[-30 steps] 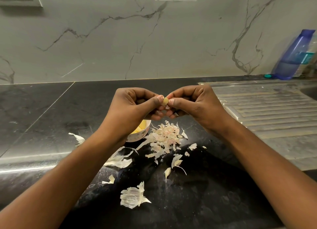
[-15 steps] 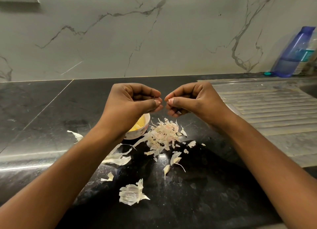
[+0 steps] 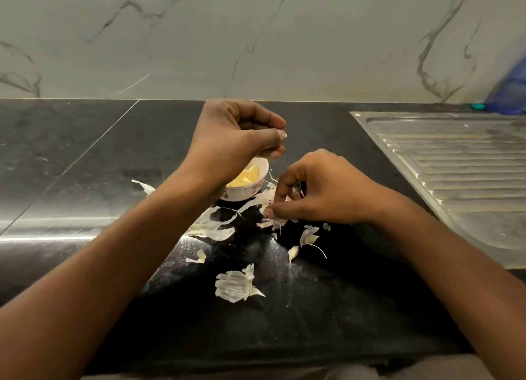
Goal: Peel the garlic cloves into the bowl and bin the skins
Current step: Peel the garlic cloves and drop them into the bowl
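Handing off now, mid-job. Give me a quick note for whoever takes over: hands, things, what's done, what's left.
Left hand: fingers curled, above the bowl; whether it holds a clove is hidden.
Right hand: fingers curled into the garlic skins beside the bowl.
Done: several peeled cloves lie in the bowl.
To do: skins strewn over the black counter need binning; no bin in view.

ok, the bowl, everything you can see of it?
The bowl is small, white, glossy like ceramic, with a fluted wall and dark motifs near the base. It stands upright on the black counter, holding yellowish peeled cloves. The left hand and wrist hide its left part; skins lie by its right side.
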Demonstrator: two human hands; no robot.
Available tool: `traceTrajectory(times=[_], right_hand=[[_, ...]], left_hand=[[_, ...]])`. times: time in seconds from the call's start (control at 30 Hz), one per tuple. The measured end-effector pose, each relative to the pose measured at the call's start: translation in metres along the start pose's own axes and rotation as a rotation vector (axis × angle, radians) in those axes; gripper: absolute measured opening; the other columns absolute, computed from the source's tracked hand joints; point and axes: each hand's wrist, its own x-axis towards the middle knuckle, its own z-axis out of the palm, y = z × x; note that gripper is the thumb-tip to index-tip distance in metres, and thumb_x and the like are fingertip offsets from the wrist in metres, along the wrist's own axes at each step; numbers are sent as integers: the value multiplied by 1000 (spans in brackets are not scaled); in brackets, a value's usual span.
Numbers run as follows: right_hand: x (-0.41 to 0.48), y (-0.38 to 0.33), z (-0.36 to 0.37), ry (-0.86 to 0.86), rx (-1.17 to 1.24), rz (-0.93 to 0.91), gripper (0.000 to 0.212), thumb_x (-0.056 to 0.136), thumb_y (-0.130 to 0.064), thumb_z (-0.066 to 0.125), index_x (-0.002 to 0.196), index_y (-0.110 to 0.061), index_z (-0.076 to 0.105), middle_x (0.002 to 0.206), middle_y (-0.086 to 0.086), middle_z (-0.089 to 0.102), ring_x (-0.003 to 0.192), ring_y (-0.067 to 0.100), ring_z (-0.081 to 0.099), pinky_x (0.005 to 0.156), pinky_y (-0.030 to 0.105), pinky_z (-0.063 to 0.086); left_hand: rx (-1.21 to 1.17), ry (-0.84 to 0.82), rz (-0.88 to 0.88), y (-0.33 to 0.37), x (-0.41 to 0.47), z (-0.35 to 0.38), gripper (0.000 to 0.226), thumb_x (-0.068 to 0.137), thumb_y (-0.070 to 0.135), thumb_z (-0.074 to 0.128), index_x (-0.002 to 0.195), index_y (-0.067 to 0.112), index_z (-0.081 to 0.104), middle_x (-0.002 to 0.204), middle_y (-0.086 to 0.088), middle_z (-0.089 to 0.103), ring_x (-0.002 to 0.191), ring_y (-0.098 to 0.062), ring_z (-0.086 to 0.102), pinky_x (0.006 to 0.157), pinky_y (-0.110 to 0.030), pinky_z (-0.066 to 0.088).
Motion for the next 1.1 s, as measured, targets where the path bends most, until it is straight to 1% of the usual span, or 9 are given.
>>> traceTrajectory(times=[0.13,0.27,0.4,0.5,0.57,0.67,0.8,1.0,1.1], right_hand=[[0,-1,-1,-21,-23,25,20,83,-57,79,87,-37,81,75,-14,73,71,6,66,64,33,53],[0,1,-1,-3,46,-5,9,86,-42,81,89,-33,83,78,-16,75,72,5,67,64,36,54],[-1,11,-14,97,286,-29,3,91,-25,83,89,-22,84,73,-11,75,60,6,61,59,26,47],[-4,17,-26,194,459,-12,9,95,-20,80,88,-15,82,67,-4,69,56,17,52,59,21,43],[-5,20,-32,235,562,1,11,98,-15,75,90,-9,80,64,-6,63,57,11,50,58,20,42],[-5,23,-37,296,666,22,14,101,-15,71,94,-4,76,65,-3,61,57,10,52,54,20,43],[-6,25,-37,322,643,20,17,101,-23,71,102,-7,76,73,-4,70,59,12,59,54,20,46],[-4,26,-37,270,611,-18,19,102,-22,68,107,-5,75,76,-3,72,58,12,61,53,16,45],[-3,26,-38,247,589,-13,18,103,-22,66,106,-7,74,78,-3,73,59,13,62,53,16,46]], left_hand=[[13,-6,1,0,0,0,12,87,-2,80,99,-2,78,86,-17,79,75,-31,79,72,-30,63],[27,-13,1,0,0,0,12,87,-1,81,99,-1,78,85,-15,80,74,-30,79,72,-30,64],[17,-20,-5,0,1,-4,11,88,-2,79,99,0,78,84,-13,80,72,-27,78,70,-28,63],[38,-50,-17,0,2,-6,11,90,0,77,101,2,79,87,-13,79,73,-25,77,70,-28,63],[38,-79,-43,0,3,-5,12,92,0,75,103,3,79,87,-13,79,74,-26,77,72,-28,64],[35,-133,-87,2,2,-3,13,91,-1,75,103,3,80,89,-15,79,77,-28,77,74,-30,65],[-28,-203,-106,4,0,-1,18,88,2,78,106,1,79,92,-16,79,83,-30,78,80,-35,66],[-95,-179,-55,4,-1,-1,28,85,6,80,113,2,76,97,-18,79,84,-30,77,78,-31,65],[-89,-191,-34,3,-2,-2,27,88,5,78,114,2,76,98,-18,79,83,-28,77,76,-27,64]])
